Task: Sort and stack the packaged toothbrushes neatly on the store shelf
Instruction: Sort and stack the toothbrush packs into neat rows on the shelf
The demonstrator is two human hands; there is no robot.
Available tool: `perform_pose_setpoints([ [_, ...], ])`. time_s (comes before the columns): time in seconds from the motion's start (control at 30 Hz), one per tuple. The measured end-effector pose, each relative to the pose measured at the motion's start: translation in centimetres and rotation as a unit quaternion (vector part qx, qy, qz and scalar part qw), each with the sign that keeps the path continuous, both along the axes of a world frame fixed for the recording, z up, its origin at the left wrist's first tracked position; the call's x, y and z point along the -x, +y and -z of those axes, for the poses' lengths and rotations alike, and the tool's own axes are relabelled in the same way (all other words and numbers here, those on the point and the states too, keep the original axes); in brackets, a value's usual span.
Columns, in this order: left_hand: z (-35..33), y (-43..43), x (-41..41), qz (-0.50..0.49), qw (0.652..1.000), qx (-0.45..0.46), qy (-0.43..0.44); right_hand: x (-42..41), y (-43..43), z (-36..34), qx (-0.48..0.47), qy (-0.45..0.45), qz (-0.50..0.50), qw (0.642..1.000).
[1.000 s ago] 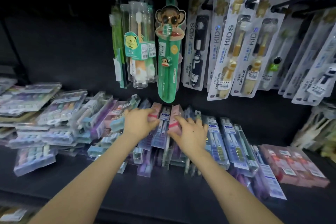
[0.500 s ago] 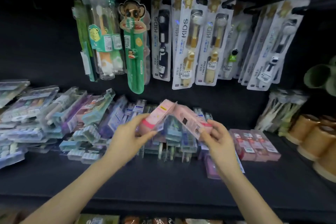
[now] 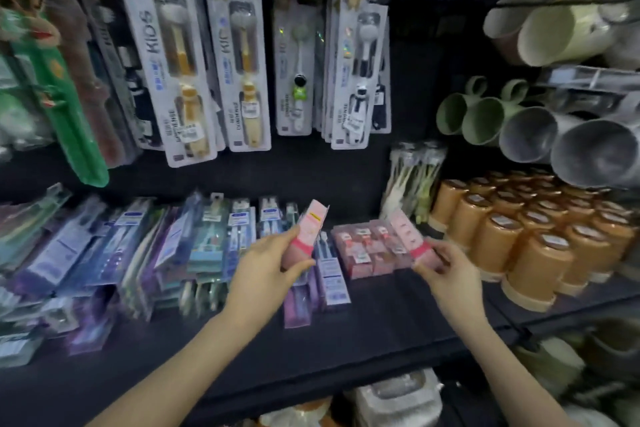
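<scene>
One pink toothbrush pack (image 3: 306,232) tilts upright above the blue and purple packs (image 3: 138,246); a second pink pack (image 3: 410,236) lies at the right end of the pink row (image 3: 363,248) on the shelf (image 3: 363,333).

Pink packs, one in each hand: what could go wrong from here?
1. The right pack, pinched by the right hand, is at the right edge of the pink stack: it may land askew or bump the orange cups.
2. The left hand grips the left pack by its lower end only, tilted above the blue packs; it could slip or knock them.
</scene>
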State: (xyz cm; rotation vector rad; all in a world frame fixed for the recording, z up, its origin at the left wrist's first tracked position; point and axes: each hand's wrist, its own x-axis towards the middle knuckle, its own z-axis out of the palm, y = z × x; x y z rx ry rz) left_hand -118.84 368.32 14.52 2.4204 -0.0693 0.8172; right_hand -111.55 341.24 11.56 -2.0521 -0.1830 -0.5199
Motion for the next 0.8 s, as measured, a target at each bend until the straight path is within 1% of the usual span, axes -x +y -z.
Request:
perform_pose_setpoints([
  [0.07,0.5,-2.2,-2.3,0.002,1.000,-0.024,-0.006,-2.4,0.0,0.1,0.042,-0.006,-0.004,0.999],
  [0.13,1.0,-4.2,-4.7,-0.002,0.998,-0.059,0.005,-4.4,0.3,0.0,0.051,0.006,-0.014,0.999],
  [0.27,2.2,-7.4,-8.6,-0.022,0.988,-0.126,0.085,-6.4,0.7,0.7,0.068,0.041,-0.050,0.996],
  [0.37,3.8,-9.1,-10.5,0.020,0.984,-0.151,0.088,-6.8,0.5,1.7,0.088,0.085,-0.079,0.989],
  [0.43,4.5,-9.8,-11.0,0.055,0.981,-0.166,0.090,-7.0,0.2,2.1,0.075,0.097,-0.094,0.988],
  [0.5,5.0,-9.9,-11.2,0.079,0.981,-0.161,0.067,-7.2,0.1,2.3,0.057,0.079,-0.091,0.991],
  [0.57,5.2,-9.6,-11.1,0.084,0.988,-0.128,0.035,-7.2,0.2,2.4,0.046,0.070,-0.078,0.993],
  [0.63,5.2,-9.1,-10.9,0.075,0.991,-0.101,0.042,-7.2,0.4,2.5,0.050,0.067,-0.074,0.994],
  [0.73,5.5,-8.4,-11.2,0.087,0.986,-0.118,0.076,-7.0,0.4,2.4,0.065,0.085,-0.068,0.992],
  [0.8,5.1,-8.3,-11.1,0.096,0.985,-0.121,0.082,-6.7,0.9,1.8,0.096,0.087,-0.044,0.991],
])
